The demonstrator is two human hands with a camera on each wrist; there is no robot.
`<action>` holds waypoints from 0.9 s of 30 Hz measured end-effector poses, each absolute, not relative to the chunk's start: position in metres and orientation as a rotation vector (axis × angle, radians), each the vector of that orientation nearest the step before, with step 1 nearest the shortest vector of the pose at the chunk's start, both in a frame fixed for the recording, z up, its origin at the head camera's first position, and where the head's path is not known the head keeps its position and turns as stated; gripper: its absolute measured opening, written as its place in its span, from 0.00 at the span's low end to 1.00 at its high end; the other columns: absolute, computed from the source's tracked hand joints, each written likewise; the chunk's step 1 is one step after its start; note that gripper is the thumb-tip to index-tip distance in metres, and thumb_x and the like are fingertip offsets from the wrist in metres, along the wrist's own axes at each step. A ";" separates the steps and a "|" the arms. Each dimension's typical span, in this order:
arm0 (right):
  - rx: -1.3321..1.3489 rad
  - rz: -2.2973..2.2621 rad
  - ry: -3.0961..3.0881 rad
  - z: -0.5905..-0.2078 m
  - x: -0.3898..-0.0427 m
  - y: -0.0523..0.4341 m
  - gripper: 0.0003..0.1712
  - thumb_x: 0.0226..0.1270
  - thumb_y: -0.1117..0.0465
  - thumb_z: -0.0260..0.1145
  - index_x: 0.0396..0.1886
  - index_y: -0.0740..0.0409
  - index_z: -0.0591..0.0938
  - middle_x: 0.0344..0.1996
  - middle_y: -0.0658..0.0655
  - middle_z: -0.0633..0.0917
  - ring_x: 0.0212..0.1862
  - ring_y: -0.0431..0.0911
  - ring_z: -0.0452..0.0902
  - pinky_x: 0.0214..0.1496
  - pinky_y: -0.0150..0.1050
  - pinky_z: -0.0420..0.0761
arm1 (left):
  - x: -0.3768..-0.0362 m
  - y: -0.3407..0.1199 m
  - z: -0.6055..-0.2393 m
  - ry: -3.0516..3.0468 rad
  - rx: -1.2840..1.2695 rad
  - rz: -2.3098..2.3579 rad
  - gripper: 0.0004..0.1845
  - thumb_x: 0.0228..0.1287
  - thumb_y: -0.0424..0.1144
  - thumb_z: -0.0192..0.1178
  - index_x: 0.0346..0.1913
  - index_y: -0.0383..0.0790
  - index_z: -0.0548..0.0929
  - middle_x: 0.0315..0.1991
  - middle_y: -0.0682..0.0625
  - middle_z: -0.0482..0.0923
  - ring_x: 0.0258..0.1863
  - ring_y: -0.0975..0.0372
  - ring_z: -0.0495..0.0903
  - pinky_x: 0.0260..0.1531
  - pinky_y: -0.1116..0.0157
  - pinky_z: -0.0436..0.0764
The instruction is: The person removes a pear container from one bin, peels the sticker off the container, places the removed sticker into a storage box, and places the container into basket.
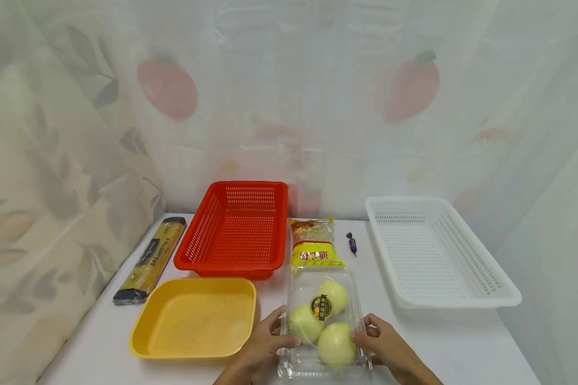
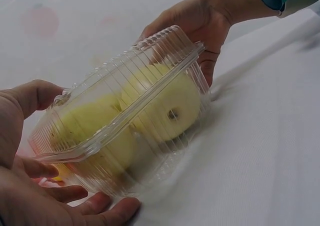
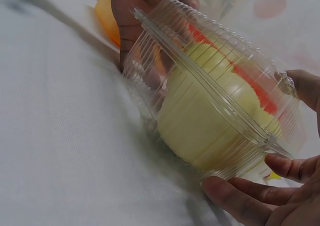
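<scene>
A clear plastic clamshell box [image 1: 301, 283] with a dark round label [image 1: 321, 307] holds three pale yellow-green fruits [image 1: 337, 345]. My left hand [image 1: 262, 347] grips its left side, thumb over the lid edge and fingers along the lower wall. On the opposite side my right hand [image 1: 387, 345] holds it the same way. The lid is down in both wrist views. In the left wrist view the box [image 2: 95, 147] sits tilted across the picture between the two hands, low over the white tabletop. One fruit [image 2: 162, 106] there shows a dark dimple.
Left of the box stand a yellow tub [image 1: 195, 350] and a red basket [image 1: 228, 264], with a spaghetti pack [image 1: 151, 259] beyond. Behind the box lie a yellow-and-clear food packet [image 1: 315, 243] and a purple wrapped candy [image 1: 352, 244]. A white basket [image 1: 455, 302] stands at right; curtains enclose the table.
</scene>
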State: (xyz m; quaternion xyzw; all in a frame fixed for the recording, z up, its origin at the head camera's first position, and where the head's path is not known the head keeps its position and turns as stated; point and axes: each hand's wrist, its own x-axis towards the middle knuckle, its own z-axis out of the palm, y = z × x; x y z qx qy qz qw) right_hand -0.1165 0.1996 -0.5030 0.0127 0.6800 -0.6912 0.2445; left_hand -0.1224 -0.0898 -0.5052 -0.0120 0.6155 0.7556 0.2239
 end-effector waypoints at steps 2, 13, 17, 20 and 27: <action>0.034 -1.890 1.857 -0.503 -0.117 0.198 0.19 0.68 0.55 0.65 0.41 0.62 0.66 0.47 0.60 0.82 0.44 0.52 0.80 0.40 0.52 0.82 | -0.123 -0.091 -0.506 1.704 -0.031 2.087 0.47 0.51 0.24 0.65 0.74 0.31 0.53 0.61 0.33 0.65 0.48 0.51 0.75 0.41 0.51 0.79; 0.018 -1.859 1.896 -0.499 -0.114 0.202 0.21 0.68 0.54 0.64 0.45 0.65 0.68 0.47 0.60 0.82 0.45 0.53 0.79 0.41 0.53 0.82 | -0.120 -0.088 -0.508 1.703 -0.034 2.094 0.49 0.50 0.24 0.66 0.75 0.33 0.51 0.65 0.31 0.63 0.46 0.51 0.77 0.39 0.51 0.81; 0.020 -1.816 1.952 -0.498 -0.114 0.205 0.22 0.68 0.53 0.64 0.47 0.67 0.69 0.48 0.62 0.81 0.47 0.55 0.79 0.42 0.53 0.82 | -0.121 -0.086 -0.508 1.754 -0.048 2.059 0.49 0.50 0.26 0.68 0.74 0.33 0.53 0.65 0.30 0.62 0.46 0.52 0.76 0.37 0.53 0.80; 0.044 -1.743 2.069 -0.495 -0.114 0.206 0.25 0.68 0.51 0.64 0.49 0.69 0.72 0.48 0.63 0.81 0.46 0.55 0.79 0.39 0.52 0.83 | -0.122 -0.086 -0.507 1.766 -0.051 2.044 0.49 0.50 0.26 0.68 0.74 0.33 0.53 0.65 0.30 0.62 0.46 0.52 0.76 0.37 0.53 0.80; 0.114 -1.649 2.310 -0.476 -0.115 0.207 0.33 0.66 0.49 0.66 0.60 0.68 0.71 0.44 0.60 0.80 0.41 0.52 0.78 0.35 0.49 0.83 | -0.122 -0.088 -0.506 1.774 -0.051 2.013 0.49 0.51 0.28 0.69 0.74 0.33 0.53 0.64 0.31 0.63 0.45 0.52 0.75 0.38 0.53 0.80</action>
